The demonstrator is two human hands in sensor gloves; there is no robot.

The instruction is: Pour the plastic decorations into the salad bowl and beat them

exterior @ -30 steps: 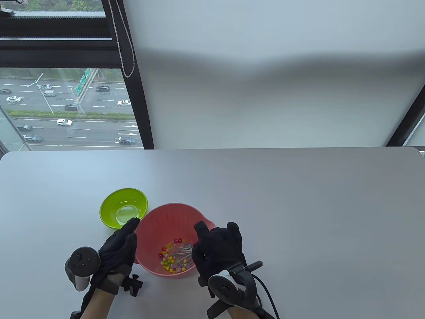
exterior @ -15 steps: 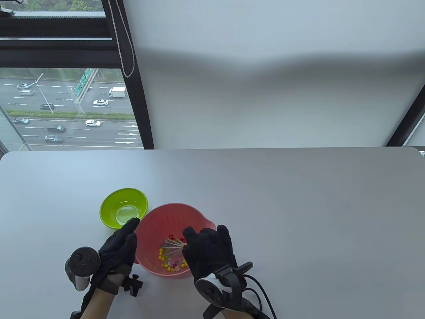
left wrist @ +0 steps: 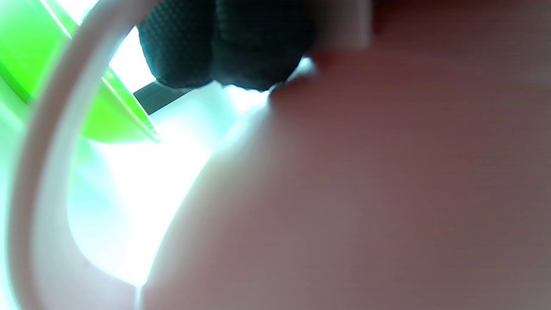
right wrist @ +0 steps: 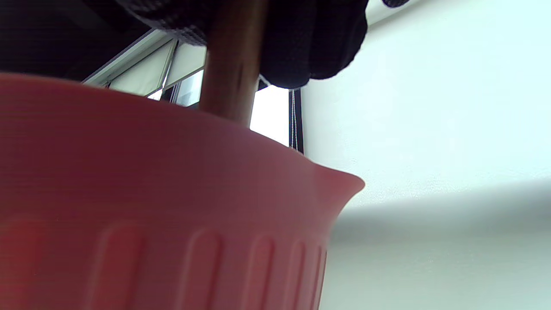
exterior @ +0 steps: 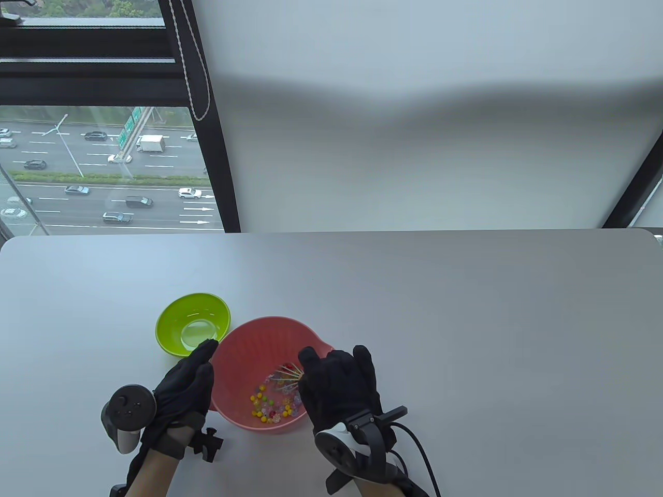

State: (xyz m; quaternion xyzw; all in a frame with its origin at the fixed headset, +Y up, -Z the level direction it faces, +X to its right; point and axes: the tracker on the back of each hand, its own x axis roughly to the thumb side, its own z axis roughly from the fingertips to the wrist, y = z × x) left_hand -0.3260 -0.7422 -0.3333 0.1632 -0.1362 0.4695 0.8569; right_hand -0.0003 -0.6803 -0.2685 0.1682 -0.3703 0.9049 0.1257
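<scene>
A pink salad bowl stands near the table's front edge, with several coloured plastic beads scattered on its bottom. My right hand grips a whisk by its wooden handle, and the wire head reaches down among the beads. The bowl's ribbed outer wall fills the right wrist view. With straight fingers, my left hand presses against the bowl's left side; its fingertips lie on the bowl's wall.
A lime-green bowl with nothing in it stands just behind and left of the pink one, close to my left fingertips. A window and a grey roller blind rise behind the table's far edge.
My right hand swung left and then back right and slightly away, carrying the whisk through the beads, which shifted about in the bowl. The left hand and both bowls stayed put.
</scene>
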